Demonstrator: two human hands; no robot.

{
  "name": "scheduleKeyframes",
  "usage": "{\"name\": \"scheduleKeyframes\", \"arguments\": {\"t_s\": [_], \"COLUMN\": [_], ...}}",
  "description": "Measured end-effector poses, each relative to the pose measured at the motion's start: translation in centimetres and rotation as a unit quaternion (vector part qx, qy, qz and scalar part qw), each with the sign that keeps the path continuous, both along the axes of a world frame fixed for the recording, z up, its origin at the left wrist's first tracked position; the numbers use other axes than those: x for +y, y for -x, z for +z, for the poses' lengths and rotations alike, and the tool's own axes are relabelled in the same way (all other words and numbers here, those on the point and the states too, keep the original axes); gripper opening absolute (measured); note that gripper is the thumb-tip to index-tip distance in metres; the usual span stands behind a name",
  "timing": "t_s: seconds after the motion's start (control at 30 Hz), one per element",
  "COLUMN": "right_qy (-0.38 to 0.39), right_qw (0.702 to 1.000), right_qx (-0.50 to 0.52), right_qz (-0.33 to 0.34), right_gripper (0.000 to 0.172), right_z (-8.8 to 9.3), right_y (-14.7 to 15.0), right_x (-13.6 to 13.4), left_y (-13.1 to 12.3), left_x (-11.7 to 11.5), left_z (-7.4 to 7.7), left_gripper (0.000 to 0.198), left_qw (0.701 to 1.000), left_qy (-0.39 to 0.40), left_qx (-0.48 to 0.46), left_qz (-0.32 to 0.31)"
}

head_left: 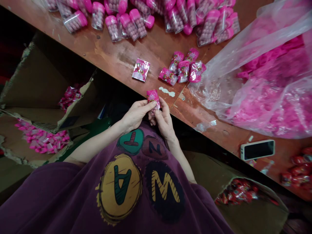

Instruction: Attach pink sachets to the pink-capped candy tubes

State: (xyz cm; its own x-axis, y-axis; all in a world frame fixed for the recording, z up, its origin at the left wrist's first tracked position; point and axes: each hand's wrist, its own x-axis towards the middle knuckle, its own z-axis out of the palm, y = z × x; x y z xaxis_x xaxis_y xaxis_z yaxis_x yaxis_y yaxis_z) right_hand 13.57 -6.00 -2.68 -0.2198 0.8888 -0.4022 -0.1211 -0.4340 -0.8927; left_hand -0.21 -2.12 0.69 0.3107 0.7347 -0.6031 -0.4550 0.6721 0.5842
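Glossy pink wrapper [152,95], swirl-printed

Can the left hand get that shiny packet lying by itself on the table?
Probably yes. The lone packet lies just beyond the left hand, and nothing seems to stand between them on the table. But that hand is pinching the held packet, so it may need to let go first.

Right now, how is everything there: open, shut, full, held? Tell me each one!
Left hand: pinching the pink packet.
Right hand: gripping its lower end.
Pink packet: held in both hands.
Jars: capped, heaped, many tipped.
Loose packet: lying flat.
Other packets: bunched together.
Plastic bag: see-through, bulging.
Phone: lying down, screen dark.
Upper left box: open, part-filled.
Right box: open, red items inside.
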Motion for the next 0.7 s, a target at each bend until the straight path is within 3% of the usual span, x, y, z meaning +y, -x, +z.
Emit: {"name": "scheduleKeyframes", "arguments": {"t_s": [0.13, 0.53, 0.7], "right_qy": [-0.002, -0.015, -0.013], "right_qw": [1.000, 0.999, 0.999], "right_qx": [0.010, 0.015, 0.031], "right_qz": [0.010, -0.025, -0.029], "right_gripper": [0.087, 0.076, 0.076], "right_z": [0.0, -1.0, -1.4], "right_y": [-0.1, 0.2, 0.1], "right_x": [-0.4, -0.1, -0.3], "left_y": [0.0, -0.7, -0.6], "left_x": [0.1, -1.1, -1.3], "left_z": [0.0, -1.6, -2.1], "left_gripper": [0.023, 0.030, 0.032], "left_qw": [1.000, 0.998, 0.998], "left_qy": [0.006, 0.033, 0.008], "left_qx": [0.005, 0.048, 0.057], "left_qz": [0.018, -0.016, -0.040]}}
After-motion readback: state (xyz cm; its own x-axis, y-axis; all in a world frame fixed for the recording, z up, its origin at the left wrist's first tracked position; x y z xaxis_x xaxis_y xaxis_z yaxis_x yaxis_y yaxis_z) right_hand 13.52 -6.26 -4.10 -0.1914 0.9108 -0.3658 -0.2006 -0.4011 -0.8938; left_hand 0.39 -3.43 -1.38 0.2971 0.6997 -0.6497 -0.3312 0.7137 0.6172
